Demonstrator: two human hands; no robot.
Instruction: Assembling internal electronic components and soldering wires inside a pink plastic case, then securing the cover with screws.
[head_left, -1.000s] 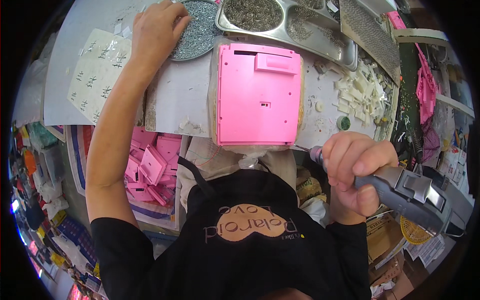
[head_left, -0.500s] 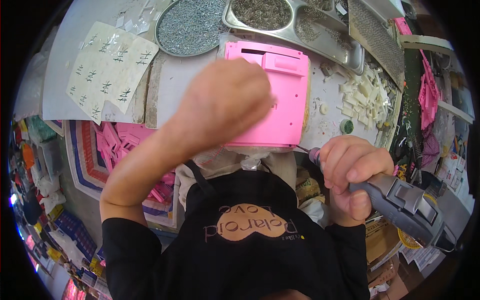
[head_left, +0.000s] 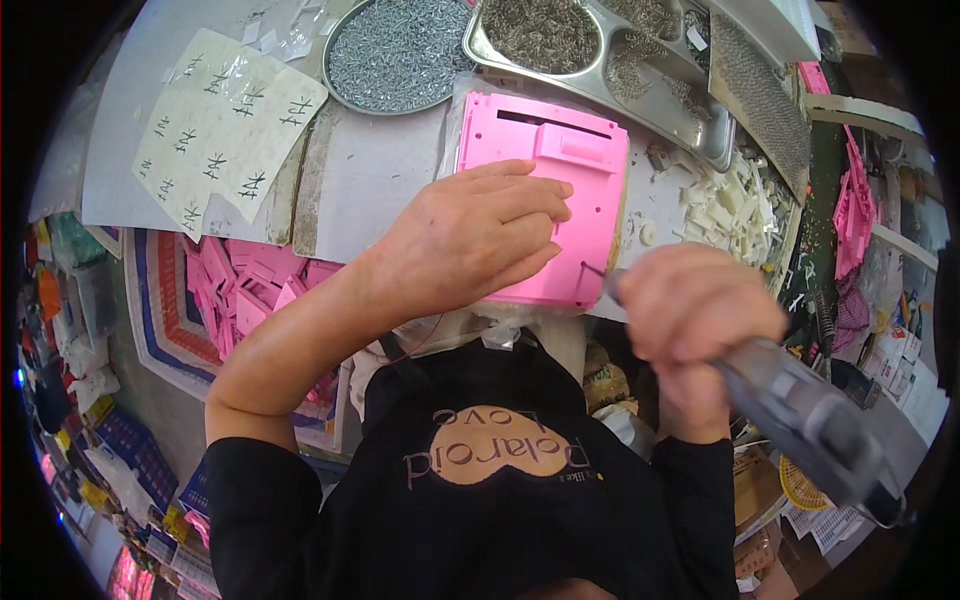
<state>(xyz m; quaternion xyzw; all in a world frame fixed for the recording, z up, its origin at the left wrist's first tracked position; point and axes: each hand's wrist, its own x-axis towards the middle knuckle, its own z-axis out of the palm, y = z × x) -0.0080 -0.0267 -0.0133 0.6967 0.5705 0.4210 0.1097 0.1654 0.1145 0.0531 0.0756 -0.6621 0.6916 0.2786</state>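
Assembly workshop (screws, power screwdriver)

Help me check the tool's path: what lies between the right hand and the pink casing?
The head view shows the thin bit of the grey power driver there, apparently reaching the pink casing.

We see a pink case near the centre, toward 1 o'clock, and the tabletop under it is pale grey. The power driver at 4 o'clock is grey. At 10 o'clock, a cream sheet has a repeated pattern of dark marks. The container at 9 o'clock shows red, white and blue bands. At 6 o'clock, we find a black apron with an orange-tan patch.
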